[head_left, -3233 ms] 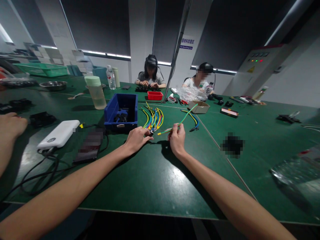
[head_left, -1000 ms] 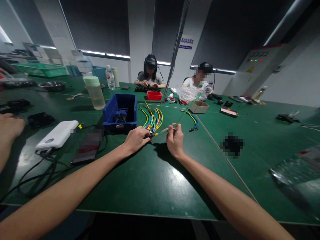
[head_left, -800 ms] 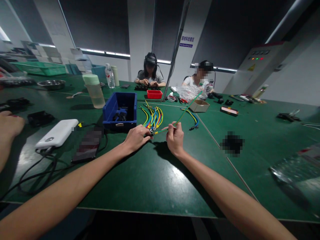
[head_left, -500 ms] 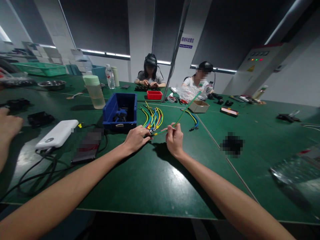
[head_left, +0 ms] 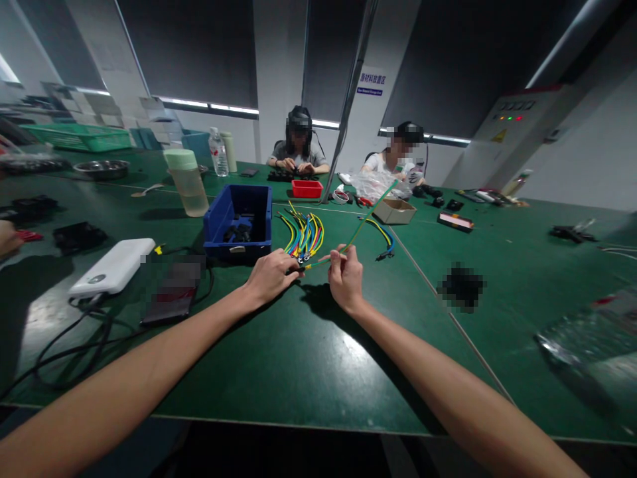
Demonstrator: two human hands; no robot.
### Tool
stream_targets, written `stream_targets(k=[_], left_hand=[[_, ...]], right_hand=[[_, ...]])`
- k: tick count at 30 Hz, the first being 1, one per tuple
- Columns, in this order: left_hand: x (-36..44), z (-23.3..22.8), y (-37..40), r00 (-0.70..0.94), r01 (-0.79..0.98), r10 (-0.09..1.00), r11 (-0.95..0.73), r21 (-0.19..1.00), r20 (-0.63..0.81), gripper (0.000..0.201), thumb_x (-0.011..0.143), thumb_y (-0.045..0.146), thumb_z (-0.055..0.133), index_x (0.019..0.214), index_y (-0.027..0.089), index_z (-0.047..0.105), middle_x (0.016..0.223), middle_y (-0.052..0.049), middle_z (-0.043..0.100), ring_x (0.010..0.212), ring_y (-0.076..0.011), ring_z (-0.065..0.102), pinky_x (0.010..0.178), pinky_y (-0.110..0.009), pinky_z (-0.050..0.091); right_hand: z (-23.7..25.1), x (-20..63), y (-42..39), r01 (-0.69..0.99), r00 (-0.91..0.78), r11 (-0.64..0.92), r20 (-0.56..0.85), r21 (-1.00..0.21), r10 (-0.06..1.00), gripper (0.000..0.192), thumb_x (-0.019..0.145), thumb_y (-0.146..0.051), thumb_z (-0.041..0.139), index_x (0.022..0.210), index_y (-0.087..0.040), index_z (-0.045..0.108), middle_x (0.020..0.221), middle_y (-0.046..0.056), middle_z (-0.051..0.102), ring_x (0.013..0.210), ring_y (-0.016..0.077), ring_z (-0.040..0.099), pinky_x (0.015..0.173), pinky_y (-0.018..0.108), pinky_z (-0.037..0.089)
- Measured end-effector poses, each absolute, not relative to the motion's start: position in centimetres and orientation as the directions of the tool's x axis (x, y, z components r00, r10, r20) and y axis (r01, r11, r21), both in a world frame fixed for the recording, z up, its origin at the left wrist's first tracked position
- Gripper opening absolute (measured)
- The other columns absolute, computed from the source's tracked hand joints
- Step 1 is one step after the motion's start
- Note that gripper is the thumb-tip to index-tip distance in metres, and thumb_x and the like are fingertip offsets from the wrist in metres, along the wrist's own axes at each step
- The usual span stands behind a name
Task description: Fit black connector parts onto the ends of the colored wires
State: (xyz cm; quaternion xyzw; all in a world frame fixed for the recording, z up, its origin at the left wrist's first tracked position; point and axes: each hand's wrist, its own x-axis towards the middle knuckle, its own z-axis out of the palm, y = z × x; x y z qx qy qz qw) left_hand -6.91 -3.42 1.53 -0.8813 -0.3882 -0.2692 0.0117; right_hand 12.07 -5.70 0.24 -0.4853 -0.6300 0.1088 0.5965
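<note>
My right hand (head_left: 345,279) pinches a green-yellow wire (head_left: 367,216) that rises up and away to the right. Its near end points left toward my left hand (head_left: 271,275). My left hand rests on the green table (head_left: 308,358) with its fingertips closed on the small black terminal end of a bundle of coloured wires (head_left: 303,236), which fans out away from me. A blue bin (head_left: 240,222) holding black parts stands just left of the bundle.
A white power bank (head_left: 114,266), a dark phone and black cables lie at left. A water bottle (head_left: 186,182), red tray (head_left: 307,189), cardboard box (head_left: 395,210) and loose wires (head_left: 381,236) sit farther back. Two people work across the table. Another person's hand (head_left: 7,237) shows at far left.
The green-yellow wire in my right hand has swung up to a steeper angle and its near end moved closer to my left fingertips. The other person's hand at left has drawn back.
</note>
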Motion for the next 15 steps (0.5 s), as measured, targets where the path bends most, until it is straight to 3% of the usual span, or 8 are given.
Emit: stream_targets(k=[15], left_hand=[[-6.88,1.49,-3.4,0.572,0.672,0.66,-0.717,0.183,0.487,0.014,0.083,0.031,0.061,0.079,0.02,0.067,0.081,-0.002,0.067,0.081,-0.0184,0.054,0.067,-0.028,0.04]], right_hand=[[0.42,12.04,-5.82,0.51,0.135,0.514,0.654,-0.69,0.744,0.016,0.093,-0.038,0.04,0.09,-0.022,0.039,0.064,-0.001,0.061,0.041,0.01,0.044,0.045,0.022,0.032]])
